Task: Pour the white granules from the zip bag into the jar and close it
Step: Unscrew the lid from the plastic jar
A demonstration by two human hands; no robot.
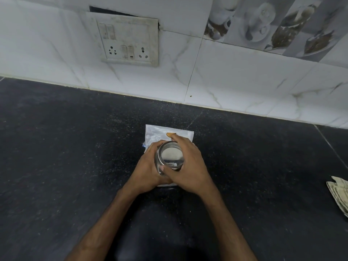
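On dark counter (75, 147), left hand (148, 170), right hand (188, 166) gripping jar (170, 157), zip bag (160, 132) beneath

- Dim, cool, greyish light overall, with no hard-edged shadows.
- Brightest on the tiled wall (235, 81); dark countertop (56, 147) swallowing most detail.
- Soft dark shadow pooled on the countertop at bottom centre, between the forearms.
- Faint glare on the jar (170, 157) rim and a small bluish glint beside the zip bag (160, 132).
- Wide-angle bending of the wall line; slight softness at corners.
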